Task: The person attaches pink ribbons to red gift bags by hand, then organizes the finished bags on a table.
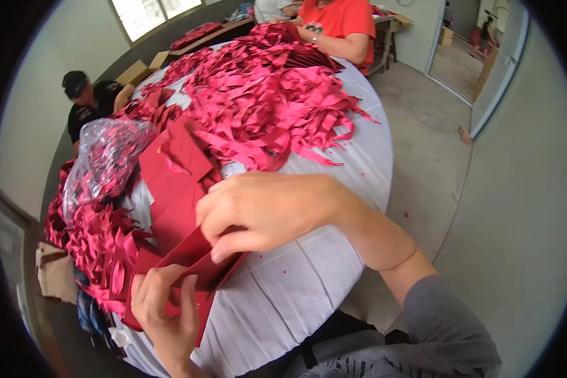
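Note:
Close to me at the table's near left, both hands are on a dark red card piece [213, 269] that looks like an open folder or bag. My left hand [165, 310] is closed around its lower left edge, with the thumb pointing up. My right hand [268, 205] pinches the upper edge, thumb in front and the other fingers curled behind. Just beyond it, several flat red card pieces [176, 154] lie overlapped in a row, a short pink ribbon [173, 159] on top. Whether a ribbon is between my right fingers is hidden.
A large heap of pink-red ribbons [264, 94] covers the far part of the round, white-clothed table [296, 277]. To the left are a clear plastic bag [107, 160] of red pieces and more ribbon pieces [97, 246]. Co-workers sit around the far side, one in a red shirt [346, 25].

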`<state>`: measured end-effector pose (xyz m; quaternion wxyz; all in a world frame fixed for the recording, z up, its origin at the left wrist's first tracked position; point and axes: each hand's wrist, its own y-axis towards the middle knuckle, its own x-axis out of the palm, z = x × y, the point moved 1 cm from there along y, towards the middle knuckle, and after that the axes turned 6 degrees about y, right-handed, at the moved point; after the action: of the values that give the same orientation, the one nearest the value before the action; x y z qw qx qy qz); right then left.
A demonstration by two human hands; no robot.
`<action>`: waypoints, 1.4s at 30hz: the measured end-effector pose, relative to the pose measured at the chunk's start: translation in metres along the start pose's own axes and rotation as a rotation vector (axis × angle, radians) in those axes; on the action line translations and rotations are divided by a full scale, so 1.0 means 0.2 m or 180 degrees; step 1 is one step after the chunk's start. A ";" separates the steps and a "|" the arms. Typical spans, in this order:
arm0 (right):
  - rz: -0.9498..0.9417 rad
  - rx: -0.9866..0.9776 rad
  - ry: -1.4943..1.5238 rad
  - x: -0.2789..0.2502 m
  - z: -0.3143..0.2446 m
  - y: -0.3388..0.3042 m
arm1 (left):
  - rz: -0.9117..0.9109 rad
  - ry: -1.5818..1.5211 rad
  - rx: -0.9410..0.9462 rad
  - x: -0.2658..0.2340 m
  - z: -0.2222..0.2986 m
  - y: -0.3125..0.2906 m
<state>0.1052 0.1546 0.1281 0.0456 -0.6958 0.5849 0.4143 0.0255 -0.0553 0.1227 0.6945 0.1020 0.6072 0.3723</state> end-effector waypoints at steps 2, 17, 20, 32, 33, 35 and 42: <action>-0.0052 -0.0154 0.0630 -0.05 0.04 -0.01 | -0.0138 -0.0451 -0.0160 0.00 0.00 -0.01; 0.1168 0.0386 -0.1003 0.08 0.73 0.27 | 0.0708 -0.0172 0.1473 0.14 -0.03 -0.11; 0.0660 0.0720 -0.1489 0.11 0.73 0.36 | 0.0776 -0.0186 0.1476 0.15 -0.03 -0.10; 0.1769 0.1006 0.1655 -0.15 0.30 0.20 | 0.0755 -0.0436 0.1292 0.14 -0.06 -0.09; 0.1871 0.0578 0.2316 -0.21 0.22 0.14 | 0.0774 -0.0456 0.1294 0.14 -0.05 -0.08; 0.1733 0.0256 0.2643 -0.26 0.06 0.07 | 0.0809 -0.0504 0.1287 0.14 -0.05 -0.08; 0.2693 -0.0502 0.0409 -0.14 -0.39 -0.04 | 0.0850 -0.1056 0.0284 0.13 -0.18 -0.04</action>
<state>0.1541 0.1357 0.1934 -0.2180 -0.4205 0.7868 0.3958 -0.0051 -0.0559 0.0887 0.7242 0.2720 0.4816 0.4118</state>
